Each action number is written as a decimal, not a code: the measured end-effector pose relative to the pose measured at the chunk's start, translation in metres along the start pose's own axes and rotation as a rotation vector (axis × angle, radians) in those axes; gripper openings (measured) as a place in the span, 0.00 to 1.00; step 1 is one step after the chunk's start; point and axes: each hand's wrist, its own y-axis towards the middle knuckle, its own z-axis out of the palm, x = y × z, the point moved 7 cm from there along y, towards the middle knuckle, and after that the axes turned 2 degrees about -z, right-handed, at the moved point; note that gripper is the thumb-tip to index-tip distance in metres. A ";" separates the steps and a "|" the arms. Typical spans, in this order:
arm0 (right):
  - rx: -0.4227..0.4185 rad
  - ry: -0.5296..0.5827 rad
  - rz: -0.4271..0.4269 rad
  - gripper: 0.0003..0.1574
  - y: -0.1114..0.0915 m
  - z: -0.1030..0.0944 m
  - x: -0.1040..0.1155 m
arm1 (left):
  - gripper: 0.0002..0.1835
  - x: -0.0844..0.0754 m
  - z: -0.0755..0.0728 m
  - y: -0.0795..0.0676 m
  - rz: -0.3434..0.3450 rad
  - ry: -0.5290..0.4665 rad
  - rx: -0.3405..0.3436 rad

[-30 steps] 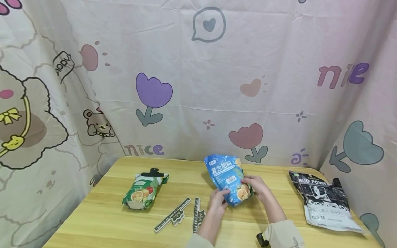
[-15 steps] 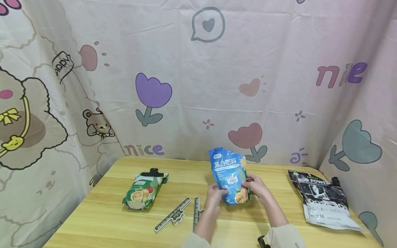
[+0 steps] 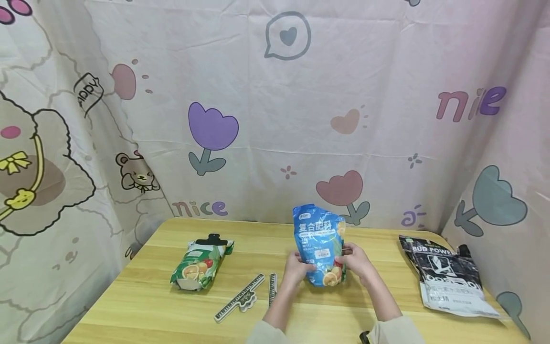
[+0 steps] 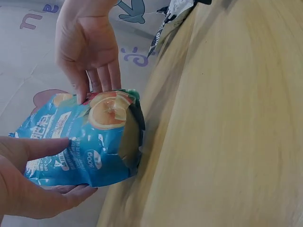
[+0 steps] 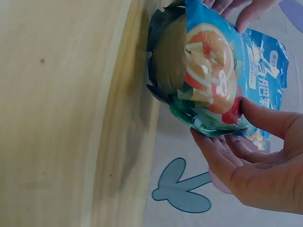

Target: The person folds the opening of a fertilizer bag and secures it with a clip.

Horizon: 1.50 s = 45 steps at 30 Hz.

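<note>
A blue fertilizer bag (image 3: 318, 243) with fruit printed near its bottom stands roughly upright over the middle of the table, gripped from both sides. My left hand (image 3: 296, 269) holds its left edge, with the thumb across the front and the fingers behind, as the left wrist view shows. On the opposite edge my right hand (image 3: 355, 261) pinches the bag, thumb on the front by the printed fruit and fingers at the back. In the right wrist view the bag's base (image 5: 170, 59) shows a clear part. Whether that base touches the table cannot be told.
A green fruit-printed bag (image 3: 199, 265) with a black clip (image 3: 211, 240) lies at the left. Two piano-keyboard clips, one slanted (image 3: 239, 298) and one upright (image 3: 272, 289), lie in front. A black-and-white bag (image 3: 449, 277) lies at the right. Printed curtains (image 3: 266, 119) surround the table (image 3: 142, 296).
The blue bag was tilted to the left and has been turned more upright, shifting slightly right. Both hands have kept hold of it and moved with it. The other bags have not moved.
</note>
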 end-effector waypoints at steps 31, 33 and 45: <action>-0.003 -0.078 -0.069 0.50 -0.016 0.019 0.006 | 0.31 -0.027 -0.035 -0.004 0.155 0.293 0.131; 0.002 -0.078 -0.059 0.51 -0.017 0.021 0.005 | 0.31 -0.026 -0.038 -0.004 0.153 0.286 0.151; 0.010 -0.042 -0.044 0.39 -0.029 0.027 0.006 | 0.26 -0.021 -0.046 -0.005 0.175 0.241 0.247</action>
